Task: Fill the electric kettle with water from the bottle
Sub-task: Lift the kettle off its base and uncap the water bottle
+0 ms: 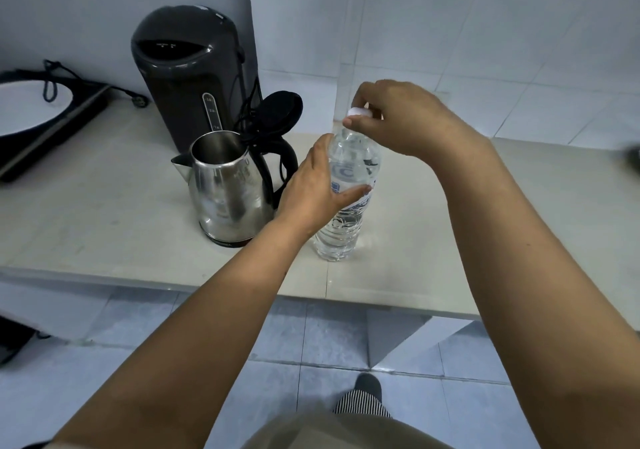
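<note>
A clear plastic water bottle (341, 237) stands upright on the counter (104, 206), full of water. My left hand (311, 192) is wrapped around its middle at the label. My right hand (405, 119) pinches the white cap (359, 112) on the bottle's neck from above. Just left of the bottle stands the stainless steel electric kettle (225, 188), its black lid (277, 112) flipped open and its inside showing empty. The kettle's black handle faces the bottle.
A tall dark grey hot-water dispenser (187, 77) stands behind the kettle with cords beside it. At the far left lies a black appliance with a white round top (31, 109). Tiled walls rise behind; the counter's front edge runs below my forearms.
</note>
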{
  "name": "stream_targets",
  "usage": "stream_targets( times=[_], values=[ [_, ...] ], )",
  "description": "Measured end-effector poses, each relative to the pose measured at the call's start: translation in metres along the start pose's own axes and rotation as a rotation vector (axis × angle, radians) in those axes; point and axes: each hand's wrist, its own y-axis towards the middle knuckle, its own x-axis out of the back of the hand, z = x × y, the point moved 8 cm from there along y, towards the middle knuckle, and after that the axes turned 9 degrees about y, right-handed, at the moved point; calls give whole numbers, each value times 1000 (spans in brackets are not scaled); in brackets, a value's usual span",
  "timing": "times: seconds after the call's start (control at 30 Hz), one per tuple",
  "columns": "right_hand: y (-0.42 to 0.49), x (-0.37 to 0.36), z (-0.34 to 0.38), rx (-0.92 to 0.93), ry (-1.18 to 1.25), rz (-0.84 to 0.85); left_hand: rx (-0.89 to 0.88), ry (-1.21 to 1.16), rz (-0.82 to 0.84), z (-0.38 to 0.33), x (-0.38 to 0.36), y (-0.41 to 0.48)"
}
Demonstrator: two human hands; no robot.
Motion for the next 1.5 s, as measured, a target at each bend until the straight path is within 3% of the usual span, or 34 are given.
stream_targets(
  times=[0.17, 0.53, 0.8, 1.13, 1.37, 1.5],
  values=[
    [-3, 4, 0, -86, -30, -219, -18, -7, 15, 1, 1, 1],
    [-4, 3, 13, 37, 1, 52, -16, 11, 15, 2, 3, -2],
    [4, 8, 3, -42, -61, -131, 20, 62, -8, 2, -1, -2],
    [8, 9, 8, 18, 3, -7, 76, 148, -60, 2, -11, -29],
    [12, 9, 0, -49, -52, -98, 88, 206, -52, 5, -16, -29],
    [12, 6, -1, -41, -36, -55, 79, 259, -34, 7, -19, -28]
  ],
)
